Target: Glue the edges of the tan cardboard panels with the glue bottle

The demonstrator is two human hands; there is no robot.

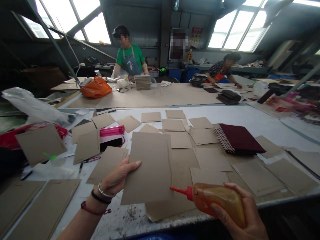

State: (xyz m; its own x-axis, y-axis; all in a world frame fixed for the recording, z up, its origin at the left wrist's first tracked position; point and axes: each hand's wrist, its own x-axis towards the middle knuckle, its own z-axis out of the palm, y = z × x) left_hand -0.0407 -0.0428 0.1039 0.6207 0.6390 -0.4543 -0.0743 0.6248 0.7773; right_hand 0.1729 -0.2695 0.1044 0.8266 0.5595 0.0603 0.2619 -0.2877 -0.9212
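Observation:
My left hand (120, 175) grips a grey-brown cardboard sheet (148, 166) by its left edge, thumb on top and fingers underneath. The sheet is tilted above the table. Down its right side runs a thin line of glue (169, 156). In my right hand (246, 213) is a squeeze glue bottle (220, 201) with amber contents. Its red nozzle (181, 190) points left, the tip at the lower right edge of the sheet by the end of the glue line. Another cardboard piece (165, 210) lies partly hidden below the held sheet.
Many cardboard pieces (212, 158) cover the white table, several with glue lines. A stack of maroon covers (242, 138) stands right; a pink bottle (112, 130) lies left. Across a second table (162, 95), with an orange bag (96, 87), two people (131, 60) work.

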